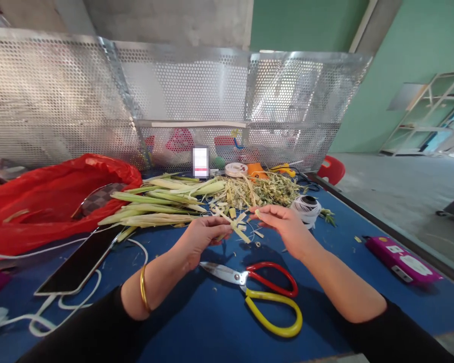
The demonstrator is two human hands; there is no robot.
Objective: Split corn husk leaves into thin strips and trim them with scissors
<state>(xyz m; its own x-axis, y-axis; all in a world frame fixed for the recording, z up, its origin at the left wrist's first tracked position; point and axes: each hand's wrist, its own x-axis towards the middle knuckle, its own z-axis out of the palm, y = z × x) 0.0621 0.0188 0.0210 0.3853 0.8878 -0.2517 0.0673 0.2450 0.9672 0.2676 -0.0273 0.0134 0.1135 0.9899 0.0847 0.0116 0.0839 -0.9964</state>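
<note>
My left hand (202, 235) is closed in a pinch on a pale leaf strip (237, 231) that sticks out to the right. My right hand (283, 222) pinches a small pale piece of leaf (258, 213) between thumb and fingertips, just right of the strip. Both hands hover over the blue table (196, 317). Scissors (257, 290) with one red and one yellow handle lie shut on the table right below my hands. A bundle of long green-white leaves (155, 204) lies behind my left hand. A heap of leaf trimmings (261, 190) sits behind my right hand.
A red plastic bag (49, 201) fills the left. A dark phone (81, 262) with a white cable (60, 307) lies front left. A white thread spool (306, 206), a tape roll (236, 169), a purple box (401, 259) and a perforated metal screen (174, 101) are around.
</note>
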